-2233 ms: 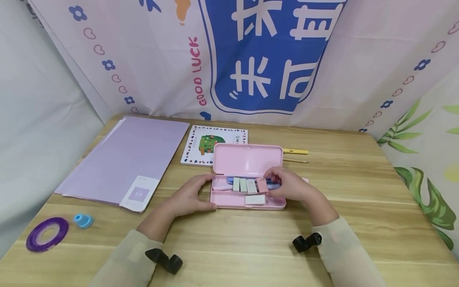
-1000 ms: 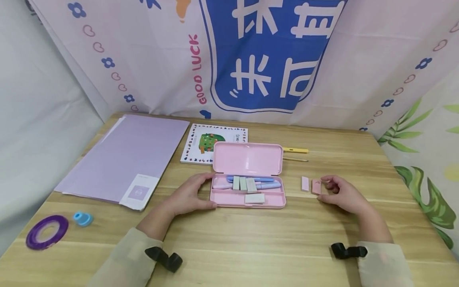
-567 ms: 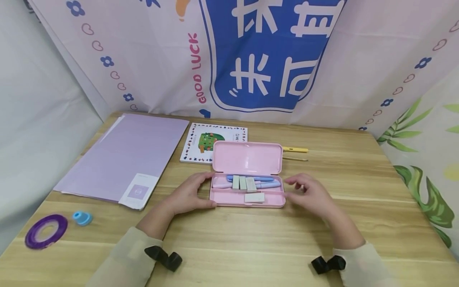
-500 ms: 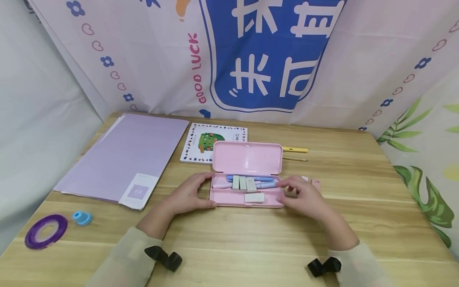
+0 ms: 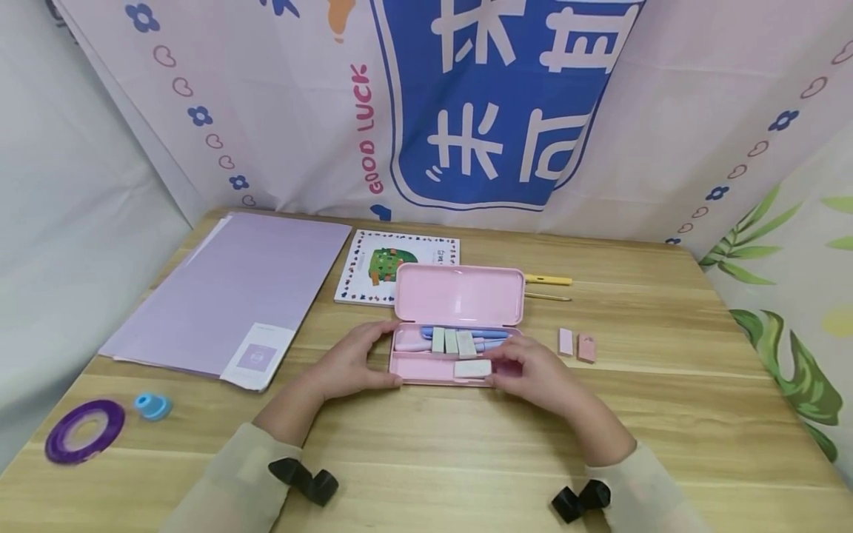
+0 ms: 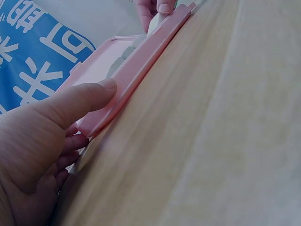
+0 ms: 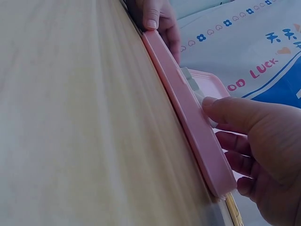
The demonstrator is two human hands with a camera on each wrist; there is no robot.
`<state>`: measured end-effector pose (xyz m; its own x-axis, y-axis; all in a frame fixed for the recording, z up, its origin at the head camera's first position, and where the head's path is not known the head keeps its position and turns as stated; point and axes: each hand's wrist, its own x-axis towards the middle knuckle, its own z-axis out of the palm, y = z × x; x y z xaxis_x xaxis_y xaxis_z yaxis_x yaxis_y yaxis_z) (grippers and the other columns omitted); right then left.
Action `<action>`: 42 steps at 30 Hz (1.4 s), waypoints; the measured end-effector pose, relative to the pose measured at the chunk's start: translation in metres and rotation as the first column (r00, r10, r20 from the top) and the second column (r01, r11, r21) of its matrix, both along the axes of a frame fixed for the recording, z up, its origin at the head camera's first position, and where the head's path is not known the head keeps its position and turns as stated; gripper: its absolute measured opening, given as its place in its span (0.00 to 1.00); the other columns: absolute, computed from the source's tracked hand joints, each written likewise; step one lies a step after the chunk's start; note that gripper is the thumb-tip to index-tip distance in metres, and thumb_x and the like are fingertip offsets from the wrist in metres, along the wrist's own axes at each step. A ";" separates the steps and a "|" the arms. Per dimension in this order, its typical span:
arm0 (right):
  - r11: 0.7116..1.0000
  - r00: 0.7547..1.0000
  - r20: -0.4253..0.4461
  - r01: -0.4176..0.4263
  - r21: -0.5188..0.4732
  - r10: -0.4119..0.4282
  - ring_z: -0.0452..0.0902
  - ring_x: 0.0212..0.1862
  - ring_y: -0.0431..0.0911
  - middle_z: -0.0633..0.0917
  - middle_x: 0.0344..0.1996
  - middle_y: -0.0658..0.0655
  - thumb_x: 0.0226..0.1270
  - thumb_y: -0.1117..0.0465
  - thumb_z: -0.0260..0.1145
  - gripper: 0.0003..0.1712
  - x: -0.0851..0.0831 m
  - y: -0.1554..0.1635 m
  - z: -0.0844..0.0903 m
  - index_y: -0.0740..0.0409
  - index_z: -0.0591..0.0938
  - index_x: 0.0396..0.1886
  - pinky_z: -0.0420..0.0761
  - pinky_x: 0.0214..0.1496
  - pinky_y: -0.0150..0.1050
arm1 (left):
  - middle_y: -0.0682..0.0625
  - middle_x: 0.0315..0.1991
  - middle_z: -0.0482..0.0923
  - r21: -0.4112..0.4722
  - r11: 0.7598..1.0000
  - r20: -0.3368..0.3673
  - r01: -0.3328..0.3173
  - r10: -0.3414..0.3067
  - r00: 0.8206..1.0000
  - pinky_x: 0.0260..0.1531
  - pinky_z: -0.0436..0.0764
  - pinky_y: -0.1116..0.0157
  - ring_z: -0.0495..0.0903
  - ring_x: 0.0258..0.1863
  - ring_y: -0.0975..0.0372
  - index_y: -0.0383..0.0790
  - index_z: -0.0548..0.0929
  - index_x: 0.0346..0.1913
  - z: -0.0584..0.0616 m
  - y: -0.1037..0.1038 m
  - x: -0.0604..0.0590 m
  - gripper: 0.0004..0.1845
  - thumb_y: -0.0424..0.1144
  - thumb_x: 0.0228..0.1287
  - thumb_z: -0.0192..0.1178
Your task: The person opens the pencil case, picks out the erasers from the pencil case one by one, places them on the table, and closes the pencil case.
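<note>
A pink pencil case (image 5: 426,368) lies on the table with its lid raised. My left hand (image 5: 356,360) grips its left end, thumb on the front wall, fingers behind, as the left wrist view shows. Over the front compartment my right hand (image 5: 536,374) pinches the right end of a white eraser (image 5: 472,368) between thumb and fingers. Behind it, two pale green erasers (image 5: 437,340) and a greyish-white eraser (image 5: 466,344) lie across blue and pink pens (image 5: 491,345). A light pink eraser (image 5: 566,341) and a darker pink eraser (image 5: 586,348) sit on the table right of the case.
A lilac folder (image 5: 233,289) lies at the left, with a white booklet (image 5: 360,270) behind the case. A yellow pen (image 5: 549,280) and a thin pencil (image 5: 548,297) stick out behind the lid. Purple tape ring (image 5: 60,437) and blue cap-like piece (image 5: 152,406) lie front left.
My right hand took the darker pink eraser out of the case, set it beside the light pink one, then came back to the white eraser. My left hand stayed on the case.
</note>
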<state>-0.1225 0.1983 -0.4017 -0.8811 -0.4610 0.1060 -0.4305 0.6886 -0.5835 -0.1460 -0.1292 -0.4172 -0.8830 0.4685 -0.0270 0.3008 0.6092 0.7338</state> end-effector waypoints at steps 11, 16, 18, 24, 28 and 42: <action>0.979 0.975 0.203 0.126 -0.158 -0.092 0.79 0.37 0.39 0.88 0.36 0.52 0.60 0.62 0.71 0.15 0.001 0.004 0.003 0.55 0.86 0.48 0.82 0.39 0.29 | 0.39 0.72 0.64 -0.009 1.000 0.009 -0.003 0.003 1.000 0.72 0.61 0.43 0.60 0.73 0.44 0.40 0.63 0.73 0.002 0.000 0.001 0.51 0.54 0.48 0.75; 0.934 0.951 0.276 0.219 -0.282 -0.140 0.81 0.41 0.37 0.87 0.43 0.63 0.61 0.67 0.69 0.18 0.003 0.019 0.009 0.64 0.83 0.52 0.83 0.43 0.27 | 0.40 0.72 0.64 -0.010 1.000 0.014 -0.002 0.002 1.000 0.72 0.61 0.44 0.60 0.73 0.44 0.41 0.64 0.73 0.004 0.001 0.002 0.51 0.54 0.47 0.76; 0.909 0.950 0.277 0.237 -0.342 -0.144 0.82 0.42 0.35 0.86 0.45 0.67 0.61 0.69 0.68 0.19 0.003 0.028 0.012 0.69 0.81 0.53 0.84 0.45 0.26 | 0.39 0.72 0.64 -0.012 1.000 0.012 -0.001 0.001 1.000 0.72 0.61 0.43 0.60 0.73 0.44 0.41 0.64 0.73 0.004 0.000 0.002 0.51 0.54 0.47 0.76; 0.859 0.954 0.216 0.282 -0.428 -0.206 0.81 0.38 0.31 0.86 0.36 0.49 0.59 0.73 0.69 0.20 0.006 0.062 0.017 0.77 0.78 0.52 0.84 0.43 0.25 | 0.39 0.72 0.64 -0.013 1.000 0.009 -0.002 0.002 1.000 0.72 0.61 0.44 0.60 0.73 0.44 0.40 0.64 0.72 0.003 0.000 0.002 0.51 0.54 0.47 0.76; 0.840 0.922 0.206 0.384 -0.383 -0.328 0.80 0.37 0.28 0.81 0.32 0.33 0.60 0.71 0.69 0.20 0.011 0.089 0.019 0.75 0.76 0.51 0.84 0.40 0.24 | 0.39 0.72 0.64 -0.015 1.000 0.004 -0.003 0.003 1.000 0.72 0.61 0.43 0.60 0.72 0.44 0.40 0.64 0.72 0.002 0.000 0.001 0.51 0.54 0.47 0.75; 0.762 0.749 0.201 0.648 -0.016 -0.632 0.73 0.31 0.26 0.84 0.35 0.55 0.63 0.55 0.70 0.25 0.020 0.150 0.001 0.71 0.75 0.49 0.79 0.30 0.24 | 0.40 0.72 0.63 -0.011 1.000 0.016 -0.007 0.007 1.000 0.73 0.61 0.44 0.60 0.73 0.45 0.41 0.64 0.73 0.002 0.001 0.001 0.51 0.54 0.47 0.76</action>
<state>-0.1029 0.3486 -0.4004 -0.9731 0.2206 -0.0658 0.2070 0.7134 -0.6695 -0.1454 -0.1278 -0.4153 -0.8856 0.4621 -0.0467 0.2845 0.6193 0.7318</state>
